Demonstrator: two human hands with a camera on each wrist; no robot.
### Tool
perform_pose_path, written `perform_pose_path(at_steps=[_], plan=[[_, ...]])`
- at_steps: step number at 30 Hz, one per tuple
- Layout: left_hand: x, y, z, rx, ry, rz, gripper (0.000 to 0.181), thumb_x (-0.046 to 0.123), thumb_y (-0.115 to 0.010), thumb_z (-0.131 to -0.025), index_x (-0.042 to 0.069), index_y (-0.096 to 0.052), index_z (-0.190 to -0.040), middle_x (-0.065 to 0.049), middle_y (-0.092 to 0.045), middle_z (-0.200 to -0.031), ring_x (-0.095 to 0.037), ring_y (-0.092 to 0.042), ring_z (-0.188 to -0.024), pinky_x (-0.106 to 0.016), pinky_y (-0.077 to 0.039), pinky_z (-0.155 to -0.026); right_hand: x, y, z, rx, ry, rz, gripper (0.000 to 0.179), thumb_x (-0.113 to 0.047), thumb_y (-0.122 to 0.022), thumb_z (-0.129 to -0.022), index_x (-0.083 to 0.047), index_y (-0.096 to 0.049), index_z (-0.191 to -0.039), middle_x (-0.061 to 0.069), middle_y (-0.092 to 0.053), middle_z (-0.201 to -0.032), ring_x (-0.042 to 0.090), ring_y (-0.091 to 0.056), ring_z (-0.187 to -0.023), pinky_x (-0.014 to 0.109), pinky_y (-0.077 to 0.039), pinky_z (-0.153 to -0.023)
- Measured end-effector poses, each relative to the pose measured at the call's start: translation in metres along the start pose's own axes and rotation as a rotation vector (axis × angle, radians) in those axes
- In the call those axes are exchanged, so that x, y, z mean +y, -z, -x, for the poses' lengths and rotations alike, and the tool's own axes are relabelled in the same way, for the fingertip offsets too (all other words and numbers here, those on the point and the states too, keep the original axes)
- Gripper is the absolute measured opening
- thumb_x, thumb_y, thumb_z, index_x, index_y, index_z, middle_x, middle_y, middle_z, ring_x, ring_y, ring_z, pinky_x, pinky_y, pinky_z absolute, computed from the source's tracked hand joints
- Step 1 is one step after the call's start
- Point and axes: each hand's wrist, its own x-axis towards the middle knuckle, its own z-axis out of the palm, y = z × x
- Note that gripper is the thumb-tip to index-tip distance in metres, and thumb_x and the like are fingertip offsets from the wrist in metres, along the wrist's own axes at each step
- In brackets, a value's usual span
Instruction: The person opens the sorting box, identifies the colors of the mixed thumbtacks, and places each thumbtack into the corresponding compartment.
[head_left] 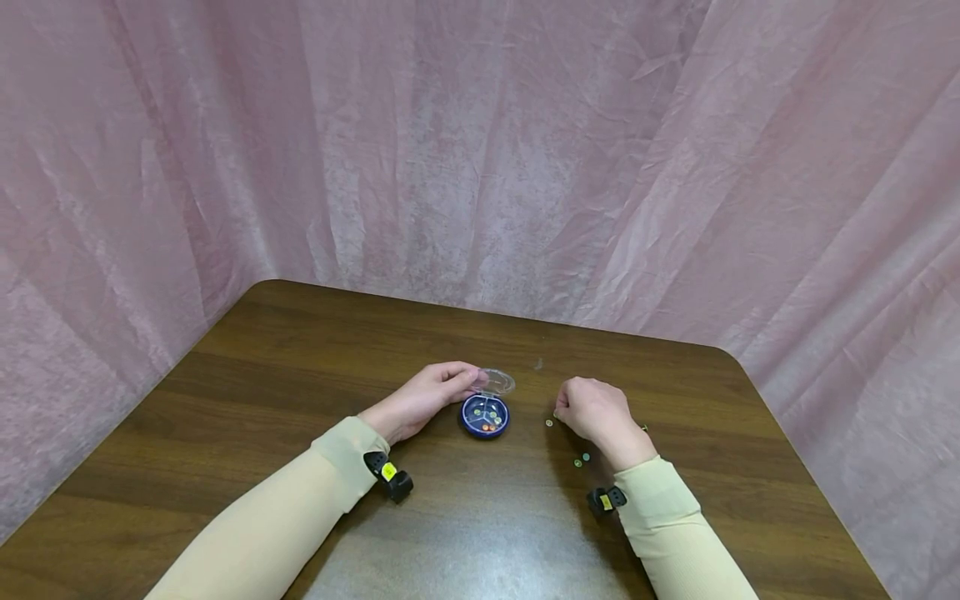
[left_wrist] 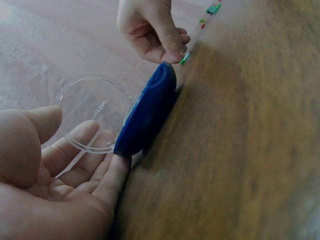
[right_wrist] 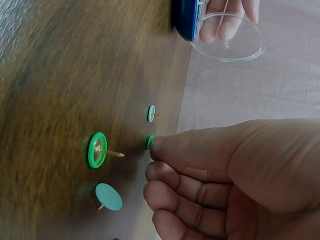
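Note:
A round blue case [head_left: 484, 434] with a divided inside lies on the table, its clear lid [head_left: 496, 382] raised. Several thumbtacks, green and orange [head_left: 489, 427], lie in its compartments. My left hand [head_left: 432, 393] holds the case at the lid side, thumb on one side of the clear lid [left_wrist: 95, 82] and fingers behind it, a finger touching the blue base [left_wrist: 150, 115]. To the right of the case, my right hand [head_left: 597, 412] has its fingers curled down at the table. A green thumbtack [right_wrist: 149, 142] shows at its thumb tip, mostly hidden by the thumb.
Loose thumbtacks lie around my right hand: a pale green one [right_wrist: 151, 113], a green-rimmed one with its pin out [right_wrist: 97, 150] and a teal one [right_wrist: 109, 196]. Another [head_left: 644, 427] sits right of the wrist. A pink curtain [head_left: 480, 150] hangs behind the wooden table [head_left: 337, 333].

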Motion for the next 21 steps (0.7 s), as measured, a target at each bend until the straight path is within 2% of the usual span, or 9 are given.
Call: perform_pose_path(at_steps=[7,15,21], plan=[[0.003,-0.002,0.002,0.006,0.019,-0.008,0.034,0.015,-0.053,-0.119,-0.007,-0.066,-0.141,-0.021,-0.068,-0.146,-0.032,-0.06,-0.143,-0.04,-0.049,-0.122,-0.001,0.001,0.0,0.003,-0.009,-0.004,0.034,-0.006,-0.069,-0.093,-0.021,-0.062,-0.064,-0.01,-0.053,-0.063,0.013,-0.05,-0.064,0.034,-0.044,-0.057],[0.003,-0.002,0.003,0.009,0.014,-0.003,0.033,0.015,-0.053,-0.119,-0.008,-0.066,-0.14,-0.022,-0.068,-0.146,-0.032,-0.06,-0.143,-0.04,-0.049,-0.121,-0.006,0.009,0.001,0.099,0.017,-0.041,0.028,-0.005,-0.067,-0.089,-0.022,-0.061,-0.067,-0.008,-0.054,-0.069,0.014,-0.049,-0.067,0.033,-0.041,-0.056],[0.004,-0.003,0.004,0.007,0.009,0.003,0.034,0.014,-0.053,-0.119,-0.009,-0.065,-0.14,-0.023,-0.067,-0.147,-0.033,-0.059,-0.145,-0.041,-0.049,-0.122,-0.012,0.016,0.003,0.093,0.063,-0.145,0.019,-0.011,-0.072,-0.092,-0.023,-0.072,-0.078,-0.011,-0.063,-0.076,0.012,-0.057,-0.072,0.035,-0.051,-0.065]])
